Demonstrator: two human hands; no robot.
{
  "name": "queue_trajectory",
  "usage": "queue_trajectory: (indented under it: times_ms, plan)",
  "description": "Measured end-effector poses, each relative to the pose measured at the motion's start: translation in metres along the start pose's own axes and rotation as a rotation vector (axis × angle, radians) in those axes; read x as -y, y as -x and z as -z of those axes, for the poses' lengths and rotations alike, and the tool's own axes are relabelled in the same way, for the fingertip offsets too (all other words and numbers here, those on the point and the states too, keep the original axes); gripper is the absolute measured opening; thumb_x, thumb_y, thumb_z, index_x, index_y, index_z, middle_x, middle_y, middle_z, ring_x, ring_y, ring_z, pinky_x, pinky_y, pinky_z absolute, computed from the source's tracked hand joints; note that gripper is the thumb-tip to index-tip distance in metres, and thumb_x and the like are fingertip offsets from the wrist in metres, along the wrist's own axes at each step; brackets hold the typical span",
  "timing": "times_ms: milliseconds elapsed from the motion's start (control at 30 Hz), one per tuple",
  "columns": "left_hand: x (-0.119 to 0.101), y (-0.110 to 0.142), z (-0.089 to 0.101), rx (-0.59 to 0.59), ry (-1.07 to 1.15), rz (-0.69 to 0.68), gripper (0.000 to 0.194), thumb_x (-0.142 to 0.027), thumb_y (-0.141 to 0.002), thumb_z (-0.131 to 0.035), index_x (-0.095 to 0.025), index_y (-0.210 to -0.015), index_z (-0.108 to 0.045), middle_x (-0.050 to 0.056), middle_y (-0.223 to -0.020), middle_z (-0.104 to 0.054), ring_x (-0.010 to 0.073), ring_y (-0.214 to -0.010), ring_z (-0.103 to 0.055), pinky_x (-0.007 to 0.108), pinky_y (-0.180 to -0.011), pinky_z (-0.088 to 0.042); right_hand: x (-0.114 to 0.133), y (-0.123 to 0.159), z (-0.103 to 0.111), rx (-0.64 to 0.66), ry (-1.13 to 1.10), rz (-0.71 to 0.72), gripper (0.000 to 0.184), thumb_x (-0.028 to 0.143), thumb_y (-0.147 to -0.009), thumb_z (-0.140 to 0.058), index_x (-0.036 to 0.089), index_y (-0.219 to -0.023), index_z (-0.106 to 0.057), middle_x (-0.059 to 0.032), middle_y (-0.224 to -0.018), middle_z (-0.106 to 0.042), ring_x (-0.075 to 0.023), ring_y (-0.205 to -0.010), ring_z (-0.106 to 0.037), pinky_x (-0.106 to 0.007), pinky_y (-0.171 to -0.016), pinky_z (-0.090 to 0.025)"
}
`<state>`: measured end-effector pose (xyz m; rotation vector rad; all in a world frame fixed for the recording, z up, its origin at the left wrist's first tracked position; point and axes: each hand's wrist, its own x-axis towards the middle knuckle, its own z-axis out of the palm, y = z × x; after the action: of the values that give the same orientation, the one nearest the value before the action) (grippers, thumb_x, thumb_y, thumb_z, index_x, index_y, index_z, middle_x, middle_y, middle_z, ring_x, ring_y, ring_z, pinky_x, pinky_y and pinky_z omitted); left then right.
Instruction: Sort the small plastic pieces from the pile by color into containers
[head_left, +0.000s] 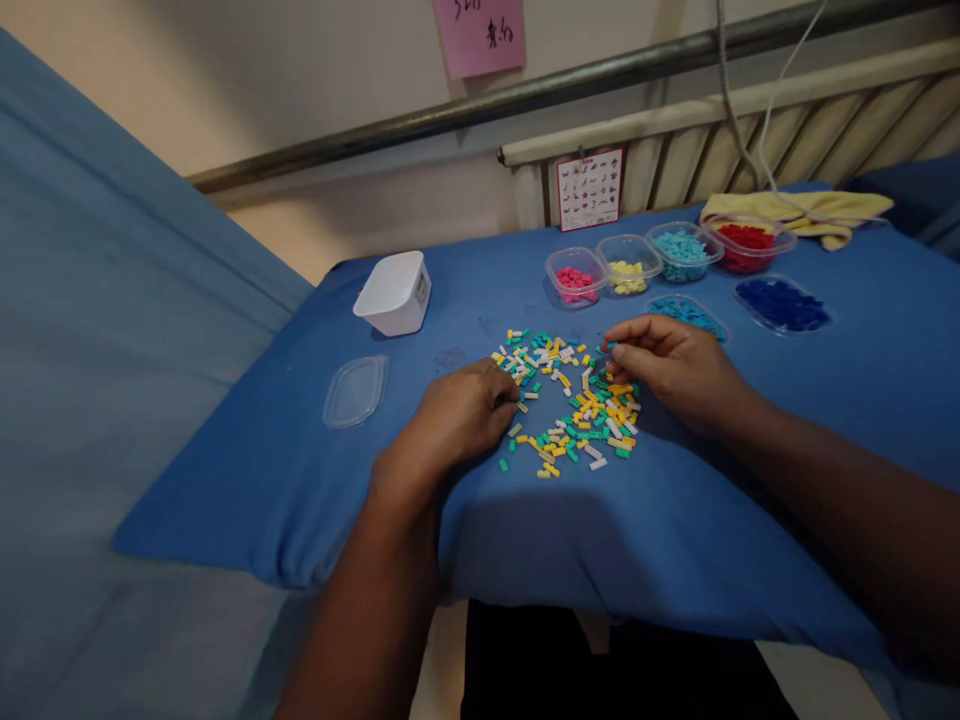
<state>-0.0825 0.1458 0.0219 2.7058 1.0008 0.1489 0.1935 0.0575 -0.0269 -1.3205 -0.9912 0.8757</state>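
Observation:
A loose pile of small plastic building bricks (592, 410) in yellow, white, green and cream lies spread on the blue cloth. At the pile's left edge my left hand (469, 405) rests with its fingers curled down among the bricks; what the fingertips hold, if anything, is hidden. My right hand (667, 360) is over the upper right side of the pile. Its thumb and forefinger are pinched together on a small blue brick (612, 346).
Clear tubs hold pink bricks (576, 280), yellow bricks (626, 278), light blue bricks (681, 250), red bricks (745, 243) and dark blue bricks (781, 303). Another tub of blue bricks (686, 313) sits behind my right hand. Leftward are a white box (394, 295) and a clear lid (356, 392).

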Motion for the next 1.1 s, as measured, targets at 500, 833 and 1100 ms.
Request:
queue_trajectory:
  times_ms: [500,833,1100]
  plan:
    - [-0.048,-0.018,-0.030,-0.118,1.153,0.147,0.027,-0.036,-0.086,-0.087,-0.014,-0.101,-0.083,0.005,-0.080,-0.074,0.0115,-0.069,-0.064,0.024,-0.067,-0.051,-0.006,0.027,-0.028,0.221,-0.035,0.130,0.020,0.037,-0.089,-0.082,0.023,-0.103,-0.078,-0.0029,-0.090,-0.082,-0.0189,-0.079,-0.077,-0.033,-0.072,-0.062]
    - [-0.045,-0.023,-0.034,-0.282,0.891,-0.026,0.017,-0.028,-0.094,-0.079,-0.021,-0.106,-0.088,0.007,-0.102,-0.083,0.0177,-0.089,-0.075,0.031,-0.086,-0.059,-0.005,0.026,-0.026,0.175,0.049,0.175,0.016,0.037,-0.092,-0.082,0.024,-0.100,-0.080,-0.0024,-0.089,-0.082,-0.0184,-0.077,-0.075,-0.034,-0.071,-0.062]
    - [-0.048,-0.022,-0.034,-0.206,1.091,0.095,0.020,-0.034,-0.089,-0.084,-0.018,-0.101,-0.085,0.006,-0.088,-0.080,0.0137,-0.075,-0.070,0.027,-0.073,-0.056,-0.003,0.024,-0.027,0.159,0.047,0.189,0.014,0.033,-0.091,-0.081,0.023,-0.102,-0.081,-0.0022,-0.089,-0.083,-0.0182,-0.077,-0.077,-0.032,-0.071,-0.062]
